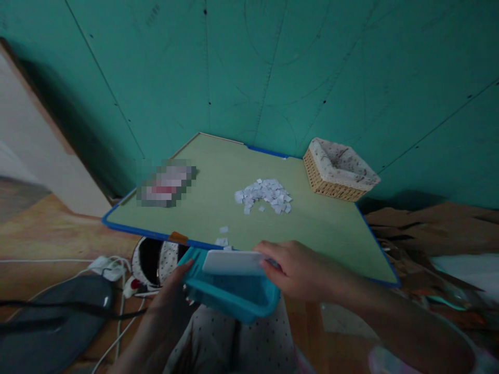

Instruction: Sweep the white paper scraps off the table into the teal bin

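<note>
Nearest to the camera, the left hand (171,291) grips the left side of a turquoise plastic tub (230,297), held just below the near blue edge of the green tabletop (323,228). The right hand (296,270) grasps a white flat card (234,262) lying across the tub's rim. Farther on, a heap of white paper squares (265,195) lies in the middle with bare surface around it. A lined wicker basket (337,169) stands at the far right edge.

Left hand (171,291) low with curled fingers, right hand (296,270) beside it, forearm outstretched, fingers clasped.
</note>
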Action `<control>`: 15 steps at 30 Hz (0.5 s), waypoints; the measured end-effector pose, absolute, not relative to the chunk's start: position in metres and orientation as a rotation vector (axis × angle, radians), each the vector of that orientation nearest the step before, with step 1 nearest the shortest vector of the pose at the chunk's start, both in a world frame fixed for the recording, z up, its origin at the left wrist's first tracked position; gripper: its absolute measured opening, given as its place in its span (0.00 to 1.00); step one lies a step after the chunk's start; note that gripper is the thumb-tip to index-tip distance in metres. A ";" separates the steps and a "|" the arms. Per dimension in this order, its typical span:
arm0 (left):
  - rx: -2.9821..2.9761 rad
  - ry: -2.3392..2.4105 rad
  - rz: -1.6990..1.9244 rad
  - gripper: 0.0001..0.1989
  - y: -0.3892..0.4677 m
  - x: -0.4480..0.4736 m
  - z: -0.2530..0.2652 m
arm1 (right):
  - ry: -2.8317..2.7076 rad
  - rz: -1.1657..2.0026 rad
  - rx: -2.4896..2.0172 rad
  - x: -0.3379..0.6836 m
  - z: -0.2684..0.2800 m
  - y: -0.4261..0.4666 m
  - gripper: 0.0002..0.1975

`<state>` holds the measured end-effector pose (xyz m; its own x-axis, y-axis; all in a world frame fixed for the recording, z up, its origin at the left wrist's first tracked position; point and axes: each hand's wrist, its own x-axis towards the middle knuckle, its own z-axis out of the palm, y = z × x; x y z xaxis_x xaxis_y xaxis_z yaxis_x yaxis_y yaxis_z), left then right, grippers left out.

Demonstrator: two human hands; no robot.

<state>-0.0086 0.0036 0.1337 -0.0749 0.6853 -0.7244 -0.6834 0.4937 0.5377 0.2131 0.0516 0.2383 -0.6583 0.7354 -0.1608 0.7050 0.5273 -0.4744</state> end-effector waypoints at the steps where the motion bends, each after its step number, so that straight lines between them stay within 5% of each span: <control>1: 0.004 1.202 1.138 0.11 0.003 -0.008 0.133 | -2.648 0.799 -1.296 0.217 0.239 0.054 0.10; 15: -0.016 1.237 1.172 0.08 0.000 -0.006 0.142 | -2.136 1.212 -1.449 0.231 0.210 0.140 0.11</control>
